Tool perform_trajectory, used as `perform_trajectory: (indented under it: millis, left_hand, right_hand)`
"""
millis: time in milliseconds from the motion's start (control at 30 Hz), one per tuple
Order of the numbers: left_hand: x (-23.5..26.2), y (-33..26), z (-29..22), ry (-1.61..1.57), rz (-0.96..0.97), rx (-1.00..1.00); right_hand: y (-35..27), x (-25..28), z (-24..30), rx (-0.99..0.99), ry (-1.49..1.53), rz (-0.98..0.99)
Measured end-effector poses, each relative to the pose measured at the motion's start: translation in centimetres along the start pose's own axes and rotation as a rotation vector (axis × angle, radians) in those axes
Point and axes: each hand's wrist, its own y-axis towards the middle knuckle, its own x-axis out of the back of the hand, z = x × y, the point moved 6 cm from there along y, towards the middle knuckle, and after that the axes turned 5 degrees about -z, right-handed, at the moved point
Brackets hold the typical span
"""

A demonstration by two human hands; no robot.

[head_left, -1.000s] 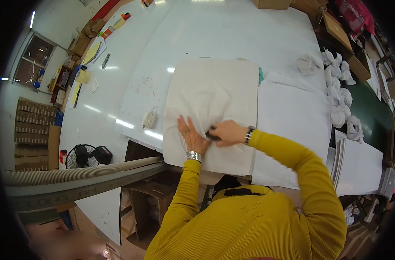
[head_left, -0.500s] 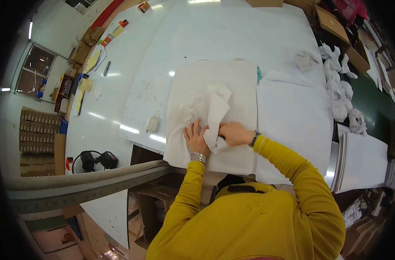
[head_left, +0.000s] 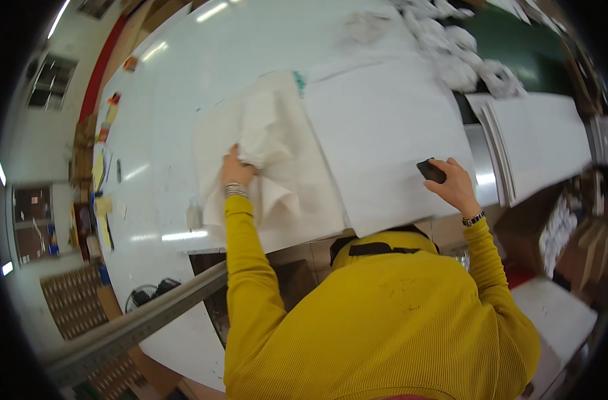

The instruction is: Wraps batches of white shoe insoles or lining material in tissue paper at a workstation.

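Note:
A soft cream sheet, cloth-like and crumpled, lies folded over itself on a flat cream stack in front of me. My left hand is closed at the left edge of the fold, with some fingertips hidden by it. Off to the right, my right hand grips a small dark block-like tool between thumb and fingers. That hand is over the near right part of a smooth white sheet, which lies beside the cream stack. What the dark tool is exactly, I cannot make out.
White crumpled bundles lie at the far right by a dark green surface. White boards stand to the right. A metal rail and a small black fan are at the near left.
My right hand has moved away from the cream sheet to the right, the dark tool now plainly in it. My left hand has shifted to the fold's left edge. The view has turned right.

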Motion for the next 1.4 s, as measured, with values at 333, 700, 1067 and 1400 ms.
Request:
perform_trajectory:
  millis: [333,700,1067,1400]
  left_hand:
    - [7.2,-11.0,-29.0,0.092,-0.518,-1.3]
    - [-8.4,-20.0,-32.8,-0.406,0.261,-1.144]
    - [-8.0,-19.3,-35.2,-0.452,0.131,-1.105]
    - [-10.2,-23.1,-32.0,-0.262,0.016,-1.217]
  right_hand:
    - [-4.4,-2.3,-4.3,-0.015,-0.1,-0.068]
    - [-5.1,-4.1,-5.2,0.035,-0.073,-0.097]
    - [-1.0,-4.4,-4.6,0.015,0.02,-0.008]
    - [0.9,-2.9,-5.9,-0.055,0.316,0.041]
